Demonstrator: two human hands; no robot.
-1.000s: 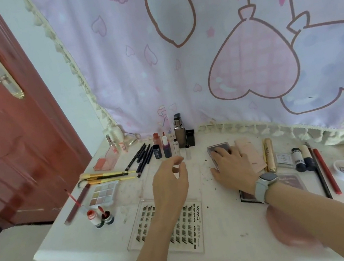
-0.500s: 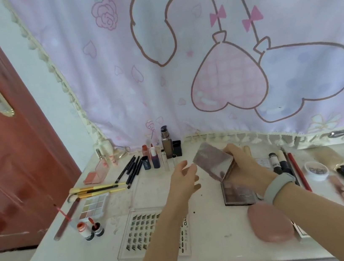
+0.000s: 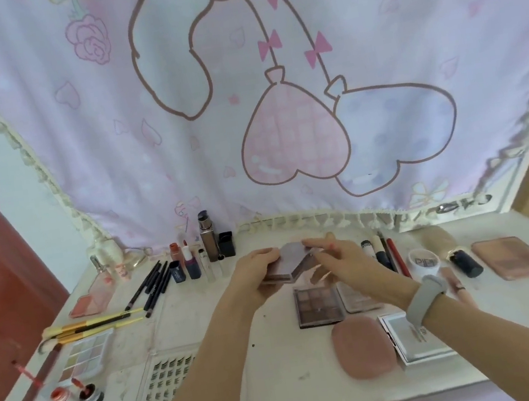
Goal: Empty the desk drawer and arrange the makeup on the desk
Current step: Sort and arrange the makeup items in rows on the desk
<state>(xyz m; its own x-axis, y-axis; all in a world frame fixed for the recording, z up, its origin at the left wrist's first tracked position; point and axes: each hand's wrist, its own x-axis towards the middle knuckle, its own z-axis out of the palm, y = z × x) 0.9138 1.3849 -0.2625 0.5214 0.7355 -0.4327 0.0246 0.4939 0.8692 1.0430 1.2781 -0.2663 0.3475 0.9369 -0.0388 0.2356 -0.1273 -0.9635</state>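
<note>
Above the middle of the white desk (image 3: 281, 374) both hands hold a flat mauve makeup compact (image 3: 290, 259). My left hand (image 3: 256, 276) grips its left edge with curled fingers. From the right, my right hand (image 3: 340, 262), a grey watch on its wrist, pinches the top edge. Just below them an open brown eyeshadow palette (image 3: 318, 305) lies on the desk, with a pink powder puff (image 3: 363, 347) and a white compact (image 3: 415, 339) nearer me.
At the left lie black pencils (image 3: 154, 287), yellow brushes (image 3: 94, 326), a pale palette (image 3: 86, 356), small pots (image 3: 76, 396) and a lash tray (image 3: 167, 387). Bottles (image 3: 209, 242) stand at the back. Pencils, a white jar (image 3: 424, 261) and a pink palette (image 3: 514, 257) lie at the right.
My right hand lifted the mauve compact off the desk and brought it up. My left hand moved in and took its left edge. The view tilted upward and to the right.
</note>
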